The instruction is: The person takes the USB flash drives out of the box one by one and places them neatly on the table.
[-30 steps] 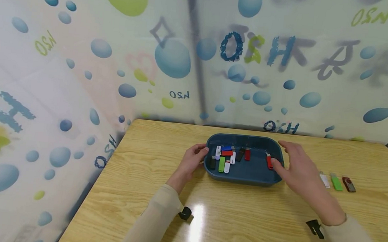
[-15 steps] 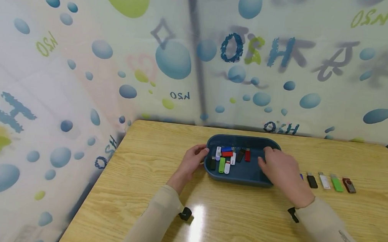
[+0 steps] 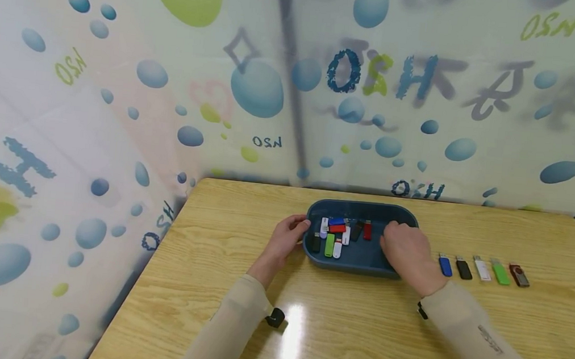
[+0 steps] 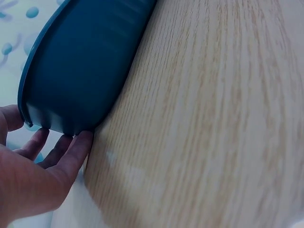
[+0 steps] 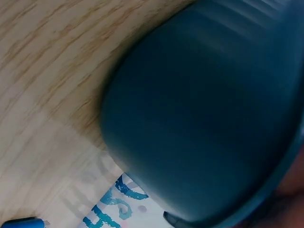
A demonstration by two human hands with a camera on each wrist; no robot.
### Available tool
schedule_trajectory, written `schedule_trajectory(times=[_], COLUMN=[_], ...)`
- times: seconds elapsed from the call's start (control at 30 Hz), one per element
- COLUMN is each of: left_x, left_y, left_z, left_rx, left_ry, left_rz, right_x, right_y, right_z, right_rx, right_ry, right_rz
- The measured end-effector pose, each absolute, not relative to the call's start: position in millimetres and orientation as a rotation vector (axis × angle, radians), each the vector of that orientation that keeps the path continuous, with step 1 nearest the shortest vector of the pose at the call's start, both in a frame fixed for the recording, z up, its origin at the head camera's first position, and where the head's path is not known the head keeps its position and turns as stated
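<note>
Moved since 1.0 s ago: R hand, from R rim of tray to inside its R end, knuckles up; forearm also swung in, exposing blue stick & blk stick on table. Lone red stick seen then at tray's R end now hidden behind R hand.

R hand: fingers bent down, tips out of sight; cannot tell how far closed or whether it has hold of anything. R wrist view blurred, mostly tray's outer wall.

L hand: unmoved; holds tray's L end, fingers part-curled, thumb at rim, fingertips on outer wall.

Tray contents, visible: 9 sticks, bunched L to centre: 3 wht, 2 blk, 1 blue, 1 grn, 1 bright red, 1 dk red set rightmost. Some touch or overlap.

Table, R of tray, one row, L to R: blue stick, blk stick, wht stick, grn stick, dk red/silver stick; all apart.

Also: beige sleeves, both arms; printed wall behind table, blue/grn ovals & lettering.
</note>
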State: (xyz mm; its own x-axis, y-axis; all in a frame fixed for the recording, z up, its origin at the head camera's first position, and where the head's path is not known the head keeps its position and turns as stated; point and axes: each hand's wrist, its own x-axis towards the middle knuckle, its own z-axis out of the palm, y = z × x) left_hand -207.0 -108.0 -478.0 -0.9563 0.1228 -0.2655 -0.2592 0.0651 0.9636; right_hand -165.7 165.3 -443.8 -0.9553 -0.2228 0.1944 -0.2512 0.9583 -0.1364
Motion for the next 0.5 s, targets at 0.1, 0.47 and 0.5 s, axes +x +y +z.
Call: schedule_trajectory(times=[0.1,0.47,0.5], left_x=[-207.1,-207.1,-207.2], left_y=[-107.7,-108.1,-108.3], left_z=[-478.1,-478.7,-478.9], left_rx=[-0.14,-0.14,-0.137], left_ry=[2.068,2.056,2.057], left_rz=[1.97,1.978,1.979], right_x=[-167.7,-172.5,-172.7], right_y=[164.1,158.9,158.6], right_z=[-446.8,-454.1,-454.7], right_rx=[0.357,0.3,0.301], right_ry=[-2.937,-3.011,-3.016], right_rz=[0.215,0.185,0.178])
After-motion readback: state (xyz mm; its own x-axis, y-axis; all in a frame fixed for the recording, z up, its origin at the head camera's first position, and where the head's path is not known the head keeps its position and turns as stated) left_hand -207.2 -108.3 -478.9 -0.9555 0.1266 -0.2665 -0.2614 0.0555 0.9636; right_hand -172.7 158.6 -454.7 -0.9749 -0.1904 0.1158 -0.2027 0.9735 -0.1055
